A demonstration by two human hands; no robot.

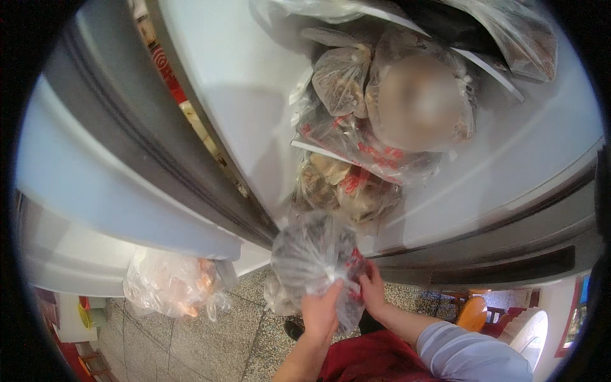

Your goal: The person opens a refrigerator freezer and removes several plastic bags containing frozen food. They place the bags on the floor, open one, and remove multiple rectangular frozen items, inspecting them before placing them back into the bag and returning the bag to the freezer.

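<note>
A clear plastic bag with red print (pixel 310 253) is between my hands, in front of an open refrigerator cabinet (pixel 229 52). My left hand (pixel 321 308) grips its gathered neck, with the thumb on top. On the right side of the bag, my right hand (pixel 373 290) holds the plastic near the red print. What the bag contains cannot be made out. Just beyond it, a bag of brownish lumps (pixel 365 198) lies low in the cabinet. Above that, knotted bags (pixel 340 79) rest on a shelf with a white edge (pixel 322 153).
On the left, a bag of pinkish food (pixel 167 281) sits at a door compartment (pixel 71 258). Another clear bag (pixel 281 298) is low, near my foot on the speckled tiled floor (pixel 200 341). Cabinet doors flank me. Behind on the right stands an orange round-topped seat (pixel 472 314).
</note>
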